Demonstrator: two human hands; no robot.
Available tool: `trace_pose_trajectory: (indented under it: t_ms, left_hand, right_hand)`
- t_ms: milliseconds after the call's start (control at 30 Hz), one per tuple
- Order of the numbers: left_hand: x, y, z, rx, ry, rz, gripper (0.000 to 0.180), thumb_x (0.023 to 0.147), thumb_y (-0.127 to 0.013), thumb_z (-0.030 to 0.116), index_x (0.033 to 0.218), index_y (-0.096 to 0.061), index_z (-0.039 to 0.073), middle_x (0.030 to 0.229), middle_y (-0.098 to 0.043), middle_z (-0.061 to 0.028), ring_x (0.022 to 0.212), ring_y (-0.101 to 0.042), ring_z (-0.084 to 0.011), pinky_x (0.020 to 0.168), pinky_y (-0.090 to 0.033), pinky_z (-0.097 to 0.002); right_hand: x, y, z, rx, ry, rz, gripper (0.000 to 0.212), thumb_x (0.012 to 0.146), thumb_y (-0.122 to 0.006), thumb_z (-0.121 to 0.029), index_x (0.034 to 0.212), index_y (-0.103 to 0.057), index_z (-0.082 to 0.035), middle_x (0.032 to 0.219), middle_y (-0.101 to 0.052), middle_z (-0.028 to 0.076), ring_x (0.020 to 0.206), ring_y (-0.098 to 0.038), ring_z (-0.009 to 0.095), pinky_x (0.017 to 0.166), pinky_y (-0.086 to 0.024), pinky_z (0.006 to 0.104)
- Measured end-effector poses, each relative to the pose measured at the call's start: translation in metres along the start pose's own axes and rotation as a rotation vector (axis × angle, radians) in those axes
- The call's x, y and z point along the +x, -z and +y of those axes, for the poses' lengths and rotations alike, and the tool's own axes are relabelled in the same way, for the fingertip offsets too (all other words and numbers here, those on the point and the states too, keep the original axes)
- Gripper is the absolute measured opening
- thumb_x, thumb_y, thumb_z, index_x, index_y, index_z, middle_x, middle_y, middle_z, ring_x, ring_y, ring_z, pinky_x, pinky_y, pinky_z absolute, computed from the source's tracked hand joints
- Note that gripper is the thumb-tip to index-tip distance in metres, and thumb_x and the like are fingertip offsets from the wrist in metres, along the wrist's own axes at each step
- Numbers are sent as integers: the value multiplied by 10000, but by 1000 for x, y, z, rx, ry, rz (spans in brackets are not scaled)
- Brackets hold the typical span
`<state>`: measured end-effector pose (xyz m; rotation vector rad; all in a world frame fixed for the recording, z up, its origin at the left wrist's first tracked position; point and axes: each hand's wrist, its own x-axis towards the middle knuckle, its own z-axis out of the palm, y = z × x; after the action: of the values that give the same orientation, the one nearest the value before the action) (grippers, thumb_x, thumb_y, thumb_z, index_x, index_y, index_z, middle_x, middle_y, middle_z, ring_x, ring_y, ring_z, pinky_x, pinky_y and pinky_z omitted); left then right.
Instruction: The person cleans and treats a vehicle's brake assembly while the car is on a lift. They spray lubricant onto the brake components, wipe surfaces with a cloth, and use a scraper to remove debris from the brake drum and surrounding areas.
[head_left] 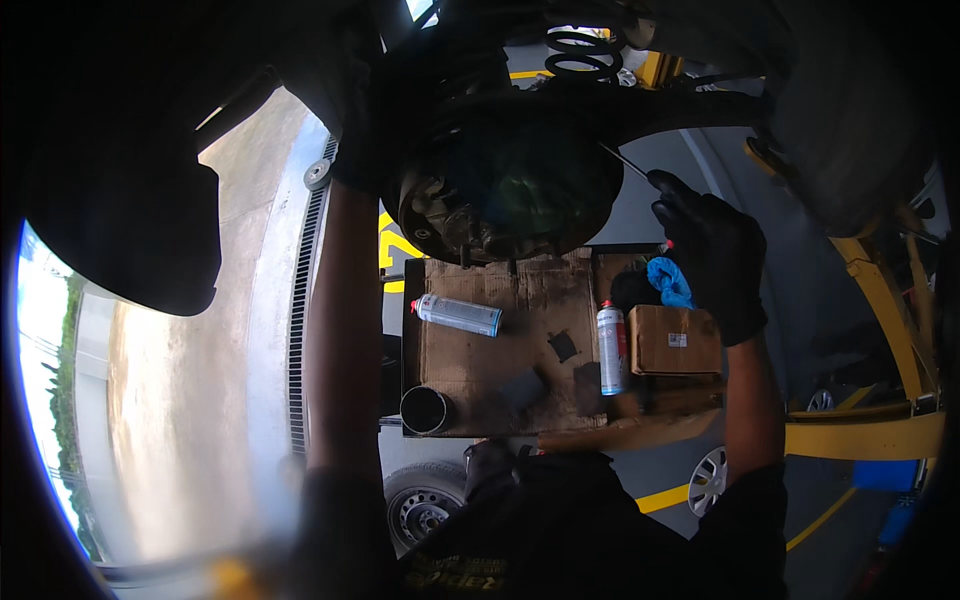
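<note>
In front of me hangs a dark, round wheel brake assembly [510,190], with metal parts showing along its lower left. My right hand [712,250], in a black glove, is closed around a screwdriver [625,160]. The thin metal shaft points up and left to the assembly's right edge, while the handle is hidden in the glove. My left arm reaches up along the left side. My left hand [358,150] is beside the assembly's upper left, lost in deep shadow, so its fingers cannot be made out.
Below stands a cart topped with stained cardboard [480,370]. On it are a lying spray can [458,315], an upright spray can [612,350], a brown box [675,340], a blue cloth or glove [670,282] and a round cup [426,410]. A coil spring [583,55] hangs above; a yellow lift [870,440] stands right.
</note>
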<state>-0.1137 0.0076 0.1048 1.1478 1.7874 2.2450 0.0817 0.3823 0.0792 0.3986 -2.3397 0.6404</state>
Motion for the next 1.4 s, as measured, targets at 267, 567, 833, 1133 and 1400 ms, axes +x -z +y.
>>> trace_pose_trajectory:
  t_ms: [267, 567, 833, 1133, 1400]
  left_hand:
    - [21, -9, -5, 219, -43, 92, 1047, 996, -140, 855, 1632, -399, 65, 1616, -494, -214, 1494, -495, -336, 1264, -351, -452]
    - [-59, -80, 0, 604, -620, 287, 602, 1048, -635, 434, 1503, -552, 48, 1436, -640, -169, 1346, -608, -332, 1158, -464, -455]
    - [-80, -111, -18, 1101, -489, 105, 676, 880, -823, 202, 1495, -576, 73, 1471, -611, -183, 1349, -589, -361, 1181, -433, -502]
    - [-98, -100, -5, 1019, -519, 335, 421, 845, -778, 127, 1257, -716, 65, 1284, -717, -163, 1197, -675, -362, 1074, -514, -480]
    - [-21, -241, -44, 1255, -495, 262, 77, 878, -704, 113, 947, -706, 77, 1006, -684, -135, 1045, -675, -329, 837, -549, -483]
  right_hand:
    - [30, -28, -53, 0, 85, -61, 251, 955, -763, -145, 1201, -810, -128, 819, -751, 109, 696, -725, 221, 662, -559, 350]
    - [103, 30, -128, -615, 305, -255, 222, 910, -790, -285, 1095, -823, -167, 816, -770, 59, 741, -757, 234, 673, -587, 369]
    - [36, 16, -71, -188, 33, -159, 280, 958, -765, -238, 1207, -803, -114, 1011, -802, 84, 769, -761, 189, 719, -596, 324]
    - [68, -4, -114, -311, 204, -87, 275, 930, -776, -260, 1185, -805, -164, 1014, -787, 74, 839, -755, 249, 767, -599, 375]
    - [-27, -17, -27, -59, -207, 58, 312, 992, -719, -210, 1277, -766, -93, 1096, -806, 122, 858, -774, 211, 780, -578, 339]
